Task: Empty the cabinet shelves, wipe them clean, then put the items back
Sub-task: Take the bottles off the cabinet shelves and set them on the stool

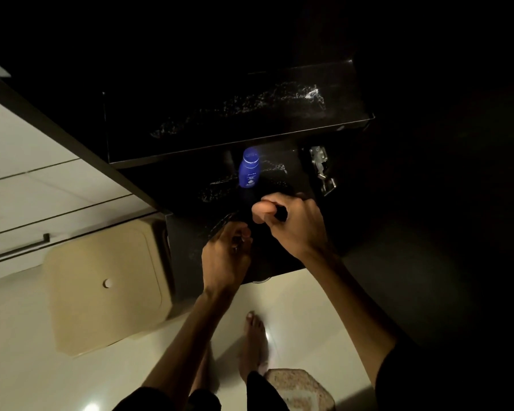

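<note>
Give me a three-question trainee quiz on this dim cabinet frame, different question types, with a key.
1. True or false: the blue bottle stands on the upper shelf.
2. Multiple choice: what does the right hand grip? A) a dark item with a pale rounded end B) a white cloth C) nothing
3. Short answer: what stands on the floor to the left of the cabinet?

Key:
1. False; it stands upright on the lower shelf, under the upper shelf's front edge.
2. A; the dark item is too dim to name.
3. A beige lidded bin.
</note>
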